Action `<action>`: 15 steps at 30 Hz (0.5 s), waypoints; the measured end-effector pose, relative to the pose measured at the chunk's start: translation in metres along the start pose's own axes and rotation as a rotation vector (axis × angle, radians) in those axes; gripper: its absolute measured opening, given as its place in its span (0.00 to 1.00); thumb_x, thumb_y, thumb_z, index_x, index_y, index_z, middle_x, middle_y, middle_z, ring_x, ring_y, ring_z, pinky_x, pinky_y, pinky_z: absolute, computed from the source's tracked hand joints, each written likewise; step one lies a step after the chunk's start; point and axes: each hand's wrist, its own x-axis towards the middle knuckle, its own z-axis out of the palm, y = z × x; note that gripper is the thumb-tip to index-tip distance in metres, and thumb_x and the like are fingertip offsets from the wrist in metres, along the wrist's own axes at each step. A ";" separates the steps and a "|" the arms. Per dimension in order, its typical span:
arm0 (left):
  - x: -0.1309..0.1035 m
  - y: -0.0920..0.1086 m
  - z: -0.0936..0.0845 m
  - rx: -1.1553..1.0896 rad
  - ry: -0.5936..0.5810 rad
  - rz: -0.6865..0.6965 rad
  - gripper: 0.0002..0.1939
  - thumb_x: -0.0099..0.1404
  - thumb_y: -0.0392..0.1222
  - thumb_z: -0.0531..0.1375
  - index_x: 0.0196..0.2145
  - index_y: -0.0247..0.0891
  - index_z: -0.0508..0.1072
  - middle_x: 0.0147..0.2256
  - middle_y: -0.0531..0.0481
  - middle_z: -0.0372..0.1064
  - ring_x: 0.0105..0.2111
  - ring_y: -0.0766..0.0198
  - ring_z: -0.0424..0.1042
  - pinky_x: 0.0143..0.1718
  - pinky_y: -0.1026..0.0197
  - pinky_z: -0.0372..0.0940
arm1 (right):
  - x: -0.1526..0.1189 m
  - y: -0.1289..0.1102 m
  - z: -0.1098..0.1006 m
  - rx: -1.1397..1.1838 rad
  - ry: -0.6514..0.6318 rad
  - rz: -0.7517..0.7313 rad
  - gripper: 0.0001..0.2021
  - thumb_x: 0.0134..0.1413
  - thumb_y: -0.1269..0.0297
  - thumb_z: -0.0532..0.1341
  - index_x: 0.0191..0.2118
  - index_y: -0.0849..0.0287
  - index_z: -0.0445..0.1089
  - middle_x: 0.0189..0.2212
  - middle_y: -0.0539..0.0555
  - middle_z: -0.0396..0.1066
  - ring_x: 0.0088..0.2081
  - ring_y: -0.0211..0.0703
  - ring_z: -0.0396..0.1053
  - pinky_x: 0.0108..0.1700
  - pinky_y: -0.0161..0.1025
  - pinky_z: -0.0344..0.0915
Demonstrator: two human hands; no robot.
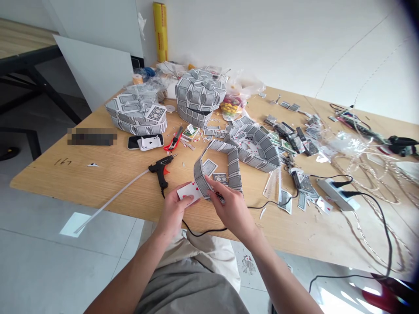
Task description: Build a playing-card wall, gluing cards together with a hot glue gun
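Note:
My left hand pinches a playing card with red hearts, its face up, near the table's front edge. Between the thumb and fingers of my right hand is the near end of a curved strip of joined playing cards. This strip stands on edge and bends round in a loop, grey card backs outward. Card and strip end meet or overlap; I cannot tell whether they are stuck together. Two loose cards lie inside the loop. Just left of it rests a black glue gun with a long white glue stick.
Behind stand a round card-built box, a lower card-built piece and an open card-walled shape. Red-handled cutter and phone lie at left. A power strip, cords and card scraps spread at right.

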 end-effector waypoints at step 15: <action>-0.001 0.007 0.000 -0.139 0.050 -0.119 0.17 0.54 0.39 0.74 0.41 0.30 0.82 0.43 0.37 0.83 0.51 0.45 0.81 0.56 0.47 0.76 | -0.007 0.006 0.011 -0.057 0.081 -0.077 0.21 0.75 0.67 0.56 0.67 0.58 0.72 0.45 0.58 0.83 0.41 0.46 0.80 0.44 0.38 0.74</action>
